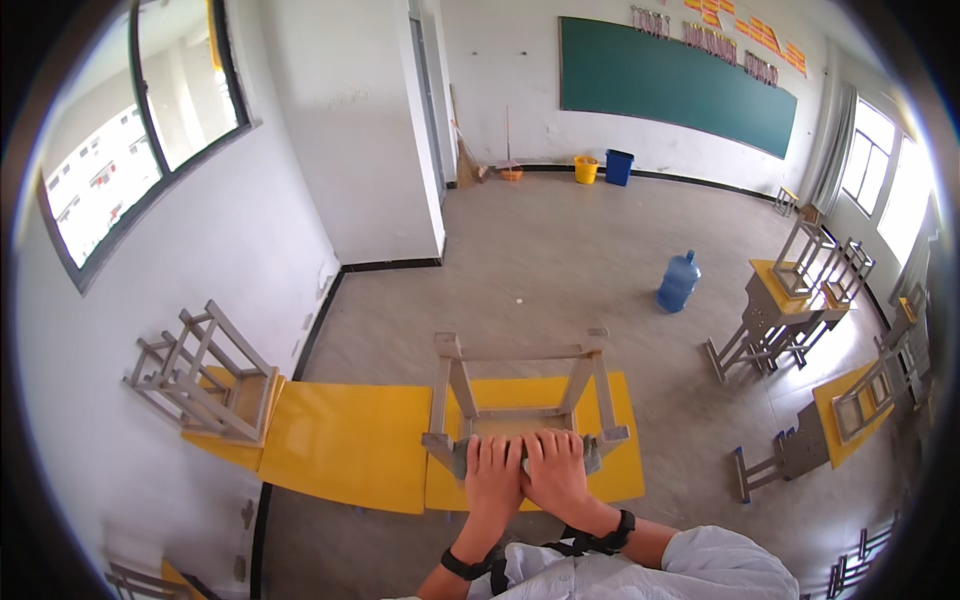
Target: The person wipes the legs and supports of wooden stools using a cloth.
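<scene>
An upturned stool (pixel 525 352) rests with its legs up on a yellow desk top (pixel 624 450) before me. Along its near rail lies a grey cloth (pixel 592 456). My left hand (pixel 493 469) and my right hand (pixel 555 465) are side by side on the cloth, fingers curled over it and the rail beneath. The palms and thumbs are mostly hidden. Black bands circle both wrists. Left of this desk stands another yellow desk (pixel 345 442), touching it. Farther left, a second upturned stool (pixel 217 382) sits on a desk against the wall.
A blue water bottle (pixel 679 283) stands on the floor ahead. Desks with upturned stools (pixel 799 281) line the right side. Yellow (pixel 586 170) and blue bins (pixel 619 167), brooms (pixel 469 161) and a dustpan (pixel 511 172) stand by the far wall, beside a green chalkboard (pixel 667 82).
</scene>
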A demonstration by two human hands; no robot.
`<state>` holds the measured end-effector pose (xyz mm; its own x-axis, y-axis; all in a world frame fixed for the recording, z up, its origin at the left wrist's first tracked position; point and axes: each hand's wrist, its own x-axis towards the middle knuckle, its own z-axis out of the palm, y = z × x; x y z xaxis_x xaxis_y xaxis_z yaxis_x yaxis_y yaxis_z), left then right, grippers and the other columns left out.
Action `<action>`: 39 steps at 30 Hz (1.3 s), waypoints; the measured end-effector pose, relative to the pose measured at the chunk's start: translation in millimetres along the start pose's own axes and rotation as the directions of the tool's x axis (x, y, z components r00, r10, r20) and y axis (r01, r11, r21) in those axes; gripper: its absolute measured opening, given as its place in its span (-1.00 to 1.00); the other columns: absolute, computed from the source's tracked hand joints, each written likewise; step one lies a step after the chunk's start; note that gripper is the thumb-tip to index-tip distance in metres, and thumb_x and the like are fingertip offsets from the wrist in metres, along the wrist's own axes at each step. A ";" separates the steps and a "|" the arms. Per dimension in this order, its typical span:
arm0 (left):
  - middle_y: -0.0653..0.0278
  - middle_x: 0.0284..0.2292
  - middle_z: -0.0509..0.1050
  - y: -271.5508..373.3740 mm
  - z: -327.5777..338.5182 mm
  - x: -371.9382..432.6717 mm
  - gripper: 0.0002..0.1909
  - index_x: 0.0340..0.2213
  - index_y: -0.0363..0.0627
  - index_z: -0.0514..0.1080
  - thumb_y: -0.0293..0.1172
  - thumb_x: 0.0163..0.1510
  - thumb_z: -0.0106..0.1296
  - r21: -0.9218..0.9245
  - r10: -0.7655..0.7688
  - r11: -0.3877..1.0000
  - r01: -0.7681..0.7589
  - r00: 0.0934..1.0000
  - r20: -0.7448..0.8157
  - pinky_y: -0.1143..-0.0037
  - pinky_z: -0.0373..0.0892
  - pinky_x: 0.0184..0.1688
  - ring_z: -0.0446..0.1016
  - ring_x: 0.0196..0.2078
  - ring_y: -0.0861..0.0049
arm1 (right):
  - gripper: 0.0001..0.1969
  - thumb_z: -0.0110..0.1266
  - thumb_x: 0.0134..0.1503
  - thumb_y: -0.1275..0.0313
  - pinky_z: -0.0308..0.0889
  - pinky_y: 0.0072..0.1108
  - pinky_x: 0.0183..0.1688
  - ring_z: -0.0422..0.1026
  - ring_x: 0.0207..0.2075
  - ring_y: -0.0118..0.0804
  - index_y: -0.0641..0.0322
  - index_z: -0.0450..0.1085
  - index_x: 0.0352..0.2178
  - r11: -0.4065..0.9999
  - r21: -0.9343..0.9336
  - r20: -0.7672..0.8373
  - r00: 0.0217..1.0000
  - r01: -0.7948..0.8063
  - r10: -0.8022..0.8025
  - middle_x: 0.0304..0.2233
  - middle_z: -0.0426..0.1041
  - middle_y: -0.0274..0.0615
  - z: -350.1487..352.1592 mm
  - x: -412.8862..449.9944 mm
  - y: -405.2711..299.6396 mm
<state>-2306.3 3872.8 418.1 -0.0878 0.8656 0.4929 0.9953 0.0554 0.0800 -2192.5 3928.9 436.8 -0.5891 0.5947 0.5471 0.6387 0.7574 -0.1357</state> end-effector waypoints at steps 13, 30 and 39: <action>0.23 -0.49 0.31 -29.9 5.3 13.6 -0.82 -0.46 -0.07 0.26 -0.36 -0.12 0.02 0.091 0.006 0.996 -0.008 1.000 0.019 0.35 0.17 -0.19 0.33 -0.33 0.28 | -0.83 0.03 -0.16 0.38 0.24 -0.48 -0.35 0.39 -0.42 -0.24 0.16 0.29 -0.47 0.991 0.073 -0.034 0.994 0.109 -0.107 -0.52 0.35 -0.26 28.3 15.0 -0.5; 0.21 -0.42 0.55 -47.4 -11.0 43.6 -0.66 -0.47 0.06 0.50 -0.01 -0.28 0.15 0.109 -0.108 0.992 0.065 0.889 0.446 0.29 0.41 -0.26 0.51 -0.31 0.18 | -0.86 -0.05 -0.01 0.38 0.33 -0.41 -0.63 0.48 -0.62 -0.16 0.22 0.37 -0.47 0.955 0.247 0.140 0.969 0.164 -0.202 -0.65 0.47 -0.15 52.0 29.2 4.8; 0.18 -0.51 0.53 -58.7 -2.5 27.0 -0.65 -0.51 0.03 0.50 0.01 -0.29 0.12 0.166 -0.090 0.986 0.030 0.927 0.364 0.27 0.42 -0.37 0.52 -0.40 0.16 | -0.88 -0.04 -0.05 0.40 0.35 -0.45 -0.57 0.50 -0.59 -0.23 0.10 0.42 -0.59 0.952 0.293 0.049 0.993 0.090 -0.109 -0.64 0.48 -0.23 56.5 28.7 -5.5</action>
<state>-2367.1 3891.7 428.9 -0.1554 0.9787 0.1342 0.9853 0.1632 -0.0495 -2240.9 3957.0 406.6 -0.6788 0.5214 0.5171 0.4102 0.8533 -0.3219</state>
